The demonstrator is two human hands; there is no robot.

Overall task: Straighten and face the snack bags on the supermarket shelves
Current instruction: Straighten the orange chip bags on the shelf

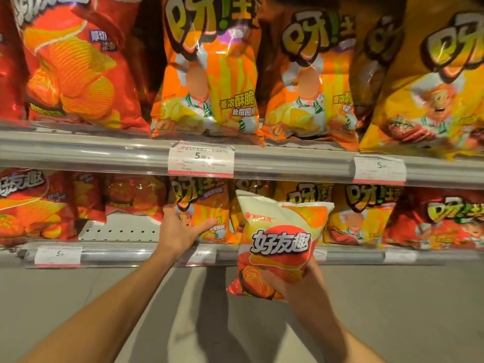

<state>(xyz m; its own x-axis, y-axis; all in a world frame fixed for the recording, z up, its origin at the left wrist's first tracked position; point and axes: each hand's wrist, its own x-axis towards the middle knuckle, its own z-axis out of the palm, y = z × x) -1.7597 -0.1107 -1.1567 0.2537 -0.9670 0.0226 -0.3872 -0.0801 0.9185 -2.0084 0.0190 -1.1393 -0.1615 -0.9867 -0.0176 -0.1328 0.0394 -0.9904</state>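
Note:
My right hand (296,282) grips the lower part of a cream and red crisp bag (280,239), held upright in front of the lower shelf (117,254). My left hand (180,231) reaches to the lower shelf, and its thumb and fingers are around the bottom left of an orange snack bag (203,205) standing there. To the left of that bag is a gap in the row showing the perforated back panel (123,226). Large orange bags (209,69) stand on the upper shelf.
Red ridged-crisp bags (76,58) fill the upper left and the lower left (31,205). Yellow and red bags (366,213) line the lower right. Price tags (201,159) hang on the shelf rails. Grey floor (78,297) lies below the shelves.

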